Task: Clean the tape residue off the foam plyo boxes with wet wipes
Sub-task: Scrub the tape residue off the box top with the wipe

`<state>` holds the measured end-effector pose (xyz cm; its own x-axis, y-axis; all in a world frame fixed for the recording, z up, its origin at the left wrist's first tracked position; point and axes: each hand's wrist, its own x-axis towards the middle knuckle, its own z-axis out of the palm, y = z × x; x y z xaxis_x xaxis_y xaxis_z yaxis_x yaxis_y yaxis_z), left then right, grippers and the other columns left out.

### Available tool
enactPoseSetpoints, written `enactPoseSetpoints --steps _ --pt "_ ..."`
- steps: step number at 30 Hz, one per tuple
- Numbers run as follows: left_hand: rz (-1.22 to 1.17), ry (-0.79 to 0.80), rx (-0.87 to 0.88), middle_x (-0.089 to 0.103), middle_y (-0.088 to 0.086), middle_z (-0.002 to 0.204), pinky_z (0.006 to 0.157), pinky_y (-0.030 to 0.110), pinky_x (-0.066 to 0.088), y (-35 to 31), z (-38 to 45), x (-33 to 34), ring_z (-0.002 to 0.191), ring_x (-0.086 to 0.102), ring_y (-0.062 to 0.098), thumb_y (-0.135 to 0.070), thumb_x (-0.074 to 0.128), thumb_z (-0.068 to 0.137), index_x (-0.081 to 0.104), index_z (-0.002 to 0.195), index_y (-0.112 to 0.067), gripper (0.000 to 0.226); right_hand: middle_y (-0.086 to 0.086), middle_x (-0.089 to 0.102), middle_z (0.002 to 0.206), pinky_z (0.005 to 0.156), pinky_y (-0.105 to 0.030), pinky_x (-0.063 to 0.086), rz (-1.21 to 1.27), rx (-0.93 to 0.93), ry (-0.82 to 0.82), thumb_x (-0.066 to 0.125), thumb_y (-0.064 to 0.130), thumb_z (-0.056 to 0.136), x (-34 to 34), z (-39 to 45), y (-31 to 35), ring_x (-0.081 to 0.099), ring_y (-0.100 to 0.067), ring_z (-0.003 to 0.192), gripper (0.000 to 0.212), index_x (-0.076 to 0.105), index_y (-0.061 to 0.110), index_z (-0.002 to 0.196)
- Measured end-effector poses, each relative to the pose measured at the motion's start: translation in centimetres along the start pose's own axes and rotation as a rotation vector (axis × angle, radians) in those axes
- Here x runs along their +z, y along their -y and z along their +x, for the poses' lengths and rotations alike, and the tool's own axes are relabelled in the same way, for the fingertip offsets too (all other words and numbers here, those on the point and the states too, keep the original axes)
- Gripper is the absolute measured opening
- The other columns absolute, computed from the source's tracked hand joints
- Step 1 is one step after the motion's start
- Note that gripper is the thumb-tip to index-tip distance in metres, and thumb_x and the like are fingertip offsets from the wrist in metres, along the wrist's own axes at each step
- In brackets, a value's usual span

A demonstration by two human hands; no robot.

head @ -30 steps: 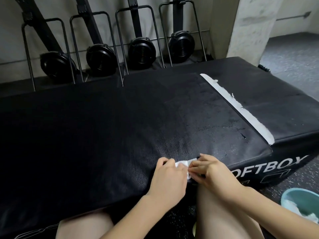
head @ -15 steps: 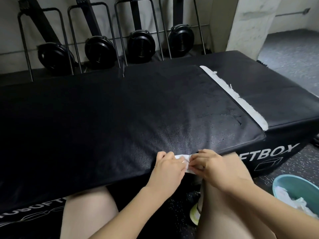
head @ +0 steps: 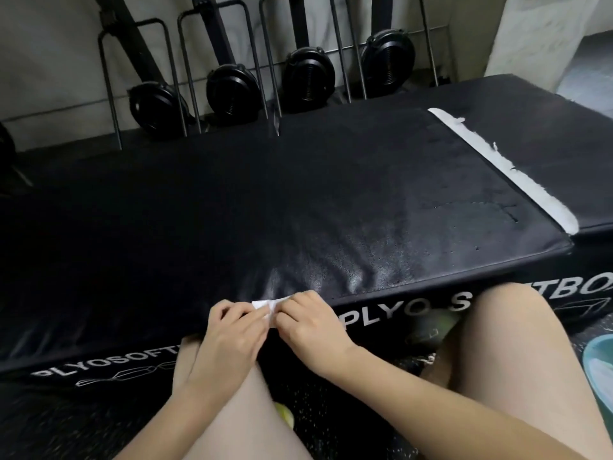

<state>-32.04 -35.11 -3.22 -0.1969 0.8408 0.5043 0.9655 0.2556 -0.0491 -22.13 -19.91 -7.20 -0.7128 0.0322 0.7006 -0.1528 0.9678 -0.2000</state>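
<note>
A wide black foam plyo box (head: 298,200) fills the middle of the view, with white lettering on its front face. A long strip of white tape residue (head: 504,171) runs across its top at the right. At the box's near edge my left hand (head: 232,333) and my right hand (head: 311,327) both pinch a small folded white wet wipe (head: 267,307) between their fingertips. The wipe sits just in front of the box's front edge. Most of the wipe is hidden by my fingers.
A teal bin (head: 598,370) holding used white wipes stands on the floor at the right edge. Several black machines in metal frames (head: 232,88) line the wall behind the box. A concrete pillar (head: 544,34) rises at the back right. My knees are close below the box.
The view has shifted right and down, so more of the box's front lettering shows. Both hands keep pinching the wipe together at the box's near edge.
</note>
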Motion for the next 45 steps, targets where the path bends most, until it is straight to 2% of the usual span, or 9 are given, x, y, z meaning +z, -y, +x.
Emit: enactPoseSetpoints --steps 6,12,15,21,27,31,37,41,45 --pt "-0.087 -0.119 0.131 0.072 -0.004 0.1 0.088 0.033 0.042 -1.9 2.0 3.9 0.087 0.061 0.018 -0.007 0.069 0.091 0.074 0.086 -0.01 0.008 0.0 0.057 0.078 0.07 -0.033 0.04 -0.108 0.002 0.085 0.067 0.009 0.087 -3.3 -2.2 -2.9 0.052 -0.021 0.072 0.008 0.067 0.013 0.081" --pt "-0.287 -0.17 0.211 0.069 0.001 0.093 0.083 0.032 0.044 -12.9 10.7 8.7 0.084 0.057 0.019 -0.01 0.044 0.103 0.068 0.076 -0.012 0.036 -0.001 0.067 0.096 0.078 -0.032 0.042 -0.25 0.109 0.162 0.065 0.015 0.09 -13.1 -8.8 -11.0 0.059 -0.022 0.087 0.005 0.07 0.013 0.091" --pt "-0.346 -0.243 0.206 0.063 0.004 0.081 0.076 0.037 0.046 -17.2 14.2 10.7 0.077 0.053 0.022 -0.002 0.046 0.099 0.061 0.069 -0.011 0.035 -0.001 0.068 0.1 0.081 -0.03 0.041 -0.31 0.215 0.184 0.069 0.015 0.086 -16.7 -10.9 -13.9 0.061 -0.023 0.088 0.004 0.069 0.012 0.089" --pt "-0.334 -0.154 0.211 0.065 0.0 0.084 0.078 0.036 0.046 -16.0 12.9 10.5 0.079 0.056 0.022 -0.003 0.054 0.097 0.064 0.072 -0.012 0.027 0.0 0.067 0.102 0.085 -0.031 0.046 -0.254 0.222 0.157 0.077 0.009 0.087 -15.1 -10.5 -13.5 0.061 -0.021 0.092 0.009 0.071 0.011 0.093" --pt "-0.227 -0.106 0.191 0.071 -0.002 0.103 0.083 0.034 0.047 -9.6 7.6 6.7 0.088 0.061 0.018 -0.007 0.064 0.094 0.073 0.09 -0.01 0.01 -0.001 0.067 0.105 0.091 -0.03 0.046 -0.095 0.119 0.13 0.058 0.018 0.099 -8.9 -7.5 -9.2 0.06 -0.02 0.098 0.015 0.072 0.012 0.1" --pt "-0.188 -0.094 0.199 0.069 -0.004 0.1 0.083 0.035 0.048 -8.2 7.0 6.1 0.088 0.062 0.018 -0.006 0.066 0.092 0.074 0.097 -0.007 0.01 0.002 0.065 0.098 0.084 -0.029 0.047 -0.088 0.096 0.134 0.058 0.017 0.094 -8.0 -6.5 -8.3 0.058 -0.018 0.091 0.01 0.068 0.015 0.092" --pt "-0.329 -0.174 0.208 0.07 0.0 0.108 0.084 0.033 0.049 -14.0 11.8 8.7 0.097 0.065 0.017 -0.005 0.056 0.096 0.073 0.095 -0.009 0.018 0.003 0.059 0.085 0.07 -0.033 0.045 -0.2 0.176 0.244 0.065 0.016 0.089 -13.4 -8.4 -12.7 0.053 -0.019 0.076 0.007 0.061 0.02 0.084" --pt "-0.415 -0.209 0.229 0.071 0.001 0.108 0.08 0.032 0.048 -19.0 16.3 11.1 0.092 0.064 0.019 -0.008 0.048 0.1 0.071 0.088 -0.011 0.026 0.012 0.054 0.088 0.055 -0.021 0.035 -0.369 0.318 0.333 0.054 0.022 0.087 -19.5 -10.4 -15.6 0.055 -0.012 0.079 0.008 0.056 0.03 0.088" --pt "-0.428 -0.194 0.296 0.069 0.001 0.097 0.077 0.03 0.044 -23.7 20.5 13.5 0.084 0.061 0.019 -0.01 0.046 0.101 0.069 0.084 -0.013 0.028 0.002 0.059 0.09 0.072 -0.035 0.047 -0.356 0.402 0.269 0.076 0.017 0.084 -22.6 -13.6 -19.6 0.056 -0.021 0.078 0.015 0.062 0.018 0.088"
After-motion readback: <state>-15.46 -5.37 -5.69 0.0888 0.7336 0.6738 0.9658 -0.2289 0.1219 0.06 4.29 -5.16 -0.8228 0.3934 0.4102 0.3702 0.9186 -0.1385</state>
